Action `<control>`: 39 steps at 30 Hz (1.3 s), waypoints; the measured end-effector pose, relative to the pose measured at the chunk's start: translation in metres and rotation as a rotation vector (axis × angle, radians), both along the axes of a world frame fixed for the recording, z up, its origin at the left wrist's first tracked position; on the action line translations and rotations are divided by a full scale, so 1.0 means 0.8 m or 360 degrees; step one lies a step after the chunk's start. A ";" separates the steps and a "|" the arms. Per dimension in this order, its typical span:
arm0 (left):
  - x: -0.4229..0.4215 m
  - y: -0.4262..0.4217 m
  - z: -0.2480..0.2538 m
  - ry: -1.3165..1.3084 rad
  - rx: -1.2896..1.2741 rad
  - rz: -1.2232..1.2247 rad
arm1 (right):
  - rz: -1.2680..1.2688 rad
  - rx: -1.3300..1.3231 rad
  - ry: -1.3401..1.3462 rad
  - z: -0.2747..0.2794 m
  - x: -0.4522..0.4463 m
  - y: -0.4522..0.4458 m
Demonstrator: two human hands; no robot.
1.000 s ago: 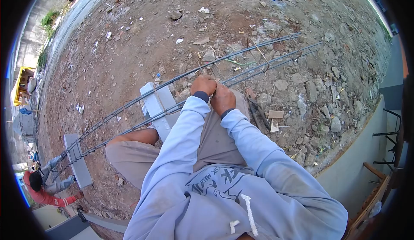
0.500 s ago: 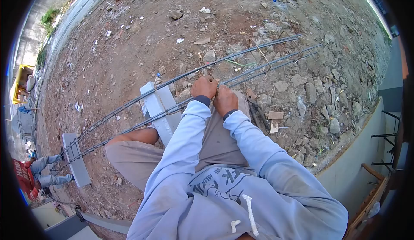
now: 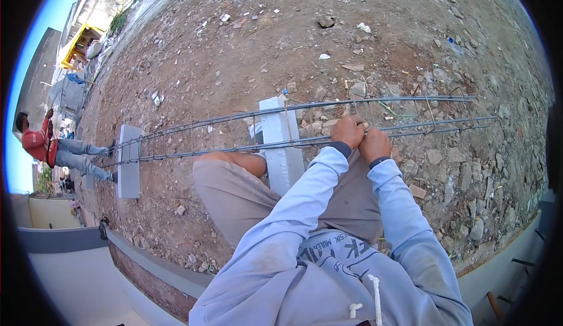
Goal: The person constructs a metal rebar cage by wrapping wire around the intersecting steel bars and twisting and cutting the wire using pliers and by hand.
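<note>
A long steel rebar frame (image 3: 234,115) with thin bent stirrups stretches across the view, resting on a pale block (image 3: 281,144) near my knee and on another pale block (image 3: 129,162) farther left. My left hand (image 3: 348,131) is closed at the nearer bars, beside a stirrup. Right next to it, my right hand (image 3: 375,145) is closed too, fingertips close to the same bar. What lies between the fingers of each hand is too small to make out.
Broken stones (image 3: 434,156) and litter lie on the dirt ground. At the far left, a person in red (image 3: 40,146) stands beyond the frame's end. A low wall (image 3: 158,267) runs at lower left. Wooden and metal pieces show at lower right.
The whole view has turned, so the frame looks more level and sits farther right. The person in red now appears upright, with a hand raised. My hands remain together at the bars.
</note>
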State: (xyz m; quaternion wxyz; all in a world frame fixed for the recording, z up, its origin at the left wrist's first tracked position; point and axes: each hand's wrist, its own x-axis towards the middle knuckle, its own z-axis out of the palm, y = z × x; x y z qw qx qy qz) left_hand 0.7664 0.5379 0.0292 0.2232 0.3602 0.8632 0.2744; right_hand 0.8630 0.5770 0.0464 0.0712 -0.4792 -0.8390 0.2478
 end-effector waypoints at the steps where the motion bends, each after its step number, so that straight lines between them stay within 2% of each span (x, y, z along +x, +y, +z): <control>1: 0.001 -0.004 0.007 -0.0042 0.0031 -0.0011 | -0.0040 0.0007 -0.0038 -0.001 -0.001 -0.002; 12: -0.006 -0.035 0.003 -0.0329 0.0311 -0.0271 | 0.0082 0.0071 -0.0092 -0.019 0.010 -0.008; 22: -0.012 -0.044 -0.009 -0.0326 0.0436 -0.0457 | 0.0355 0.0258 -0.0066 -0.020 0.018 0.004; 26: -0.020 -0.050 -0.012 -0.0280 0.0468 -0.0536 | 0.0312 0.0158 -0.0002 -0.013 0.017 0.004; 29: -0.021 -0.053 -0.029 -0.0226 0.0619 -0.0612 | 0.0356 0.0299 0.0036 -0.022 0.020 0.004; 30: -0.025 -0.056 -0.013 -0.0297 0.0533 -0.0677 | 0.0379 0.0408 0.0033 -0.027 0.022 0.004; 33: -0.030 -0.052 0.004 -0.0376 0.0325 -0.0666 | 0.0328 0.0232 -0.0054 -0.017 0.021 0.004; 36: -0.037 -0.050 0.002 -0.0467 0.0343 -0.0698 | 0.0315 0.0199 -0.0006 -0.001 0.023 0.000; 39: -0.040 -0.046 0.000 -0.0512 0.0315 -0.0669 | 0.0376 0.0086 0.0203 -0.013 0.030 0.009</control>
